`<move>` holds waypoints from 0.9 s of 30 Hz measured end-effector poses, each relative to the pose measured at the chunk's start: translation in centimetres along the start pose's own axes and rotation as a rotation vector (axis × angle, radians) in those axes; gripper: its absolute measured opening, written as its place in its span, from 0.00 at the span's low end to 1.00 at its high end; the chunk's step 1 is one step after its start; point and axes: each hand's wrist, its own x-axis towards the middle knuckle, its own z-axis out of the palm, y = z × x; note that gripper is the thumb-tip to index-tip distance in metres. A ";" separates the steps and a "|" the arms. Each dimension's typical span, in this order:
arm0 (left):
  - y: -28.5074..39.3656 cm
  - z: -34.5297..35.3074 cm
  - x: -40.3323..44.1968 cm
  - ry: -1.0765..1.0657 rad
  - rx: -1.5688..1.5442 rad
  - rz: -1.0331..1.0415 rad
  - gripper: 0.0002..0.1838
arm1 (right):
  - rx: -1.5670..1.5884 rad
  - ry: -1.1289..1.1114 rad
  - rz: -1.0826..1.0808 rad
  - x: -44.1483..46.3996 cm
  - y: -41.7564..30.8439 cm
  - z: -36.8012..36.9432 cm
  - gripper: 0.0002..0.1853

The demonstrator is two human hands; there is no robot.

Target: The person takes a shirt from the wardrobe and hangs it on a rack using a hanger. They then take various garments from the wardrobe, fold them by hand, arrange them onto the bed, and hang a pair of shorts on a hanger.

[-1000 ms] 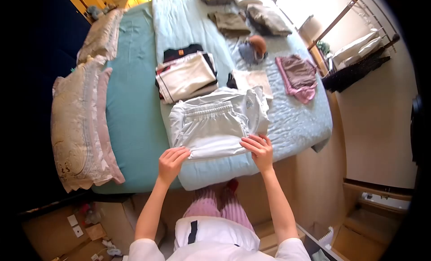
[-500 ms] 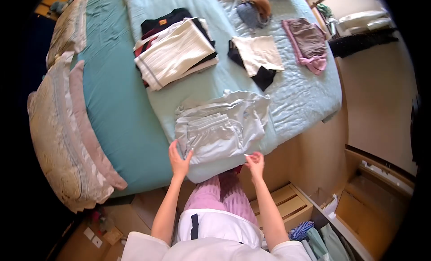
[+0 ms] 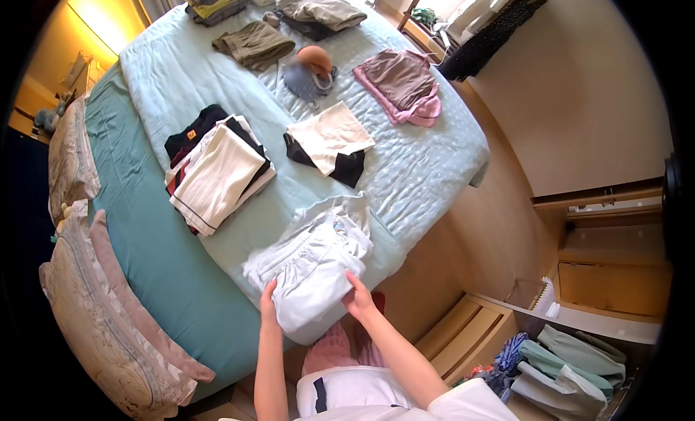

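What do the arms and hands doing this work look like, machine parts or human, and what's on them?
They are human. The left hand and right hand are bare, with no gloves and no cables or markings to be seen. The forearms are uncovered too. Higher up, the right arm goes into a loose, plain white sleeve.

Left hand (image 3: 268, 305), right hand (image 3: 357, 299) partly hidden
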 end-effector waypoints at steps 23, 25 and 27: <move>-3.0 31.2 -8.3 -0.141 -0.006 0.125 0.23 | -0.377 -0.321 0.043 -11.0 -34.9 1.9 0.23; -4.6 36.4 -7.0 -0.090 0.044 0.394 0.27 | -0.398 -0.351 -0.009 -9.6 -39.1 0.0 0.23; -6.4 38.8 -3.4 -0.079 0.066 0.430 0.32 | -0.431 -0.381 -0.222 -6.6 -41.6 -4.3 0.23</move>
